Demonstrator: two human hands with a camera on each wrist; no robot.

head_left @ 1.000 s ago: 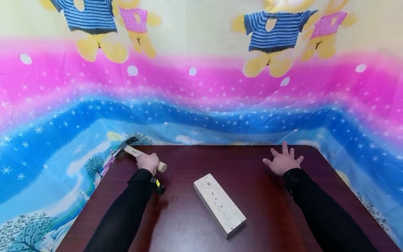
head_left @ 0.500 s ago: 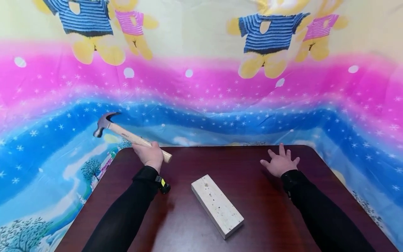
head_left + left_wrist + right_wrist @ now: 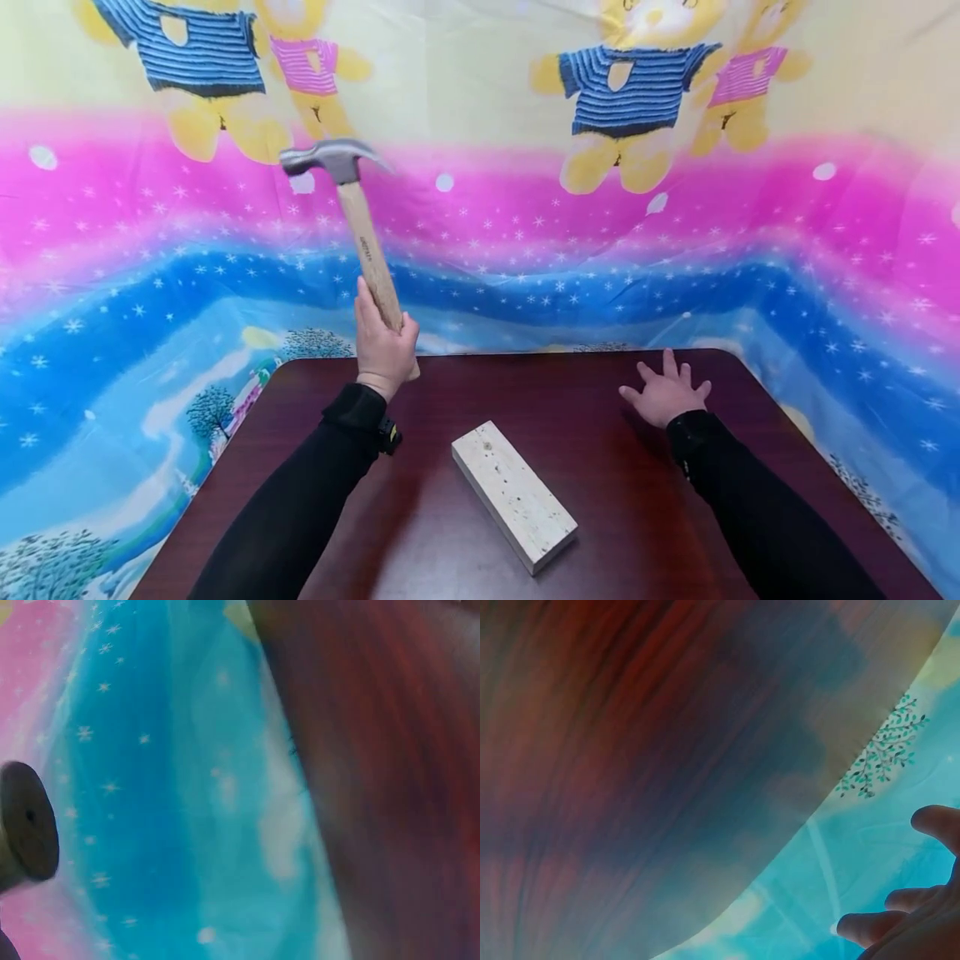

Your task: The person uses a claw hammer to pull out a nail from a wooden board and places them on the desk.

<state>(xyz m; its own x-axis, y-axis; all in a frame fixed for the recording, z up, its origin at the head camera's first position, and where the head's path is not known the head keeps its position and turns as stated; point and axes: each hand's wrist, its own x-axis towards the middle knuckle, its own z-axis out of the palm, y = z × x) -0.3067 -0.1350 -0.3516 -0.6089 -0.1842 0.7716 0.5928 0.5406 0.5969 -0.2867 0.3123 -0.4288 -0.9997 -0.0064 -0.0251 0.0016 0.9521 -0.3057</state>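
A claw hammer with a pale wooden handle and steel head is held up by my left hand, which grips the lower handle. Its head points upward in front of the backdrop, with the claw toward the right. In the left wrist view only the butt of the handle shows at the left edge. My right hand has its fingers spread near the far right of the table and holds nothing; whether it touches the surface I cannot tell. A speckled pale wooden block lies flat between the two arms.
The dark red-brown table has rounded far corners. Behind and around it hangs a printed cloth backdrop with bears, snowflakes and trees, close to the table's far edge.
My left hand has lifted the hammer from the table's far left corner and swung it from lying leftward to nearly upright. My right hand and the wooden block have stayed in place.
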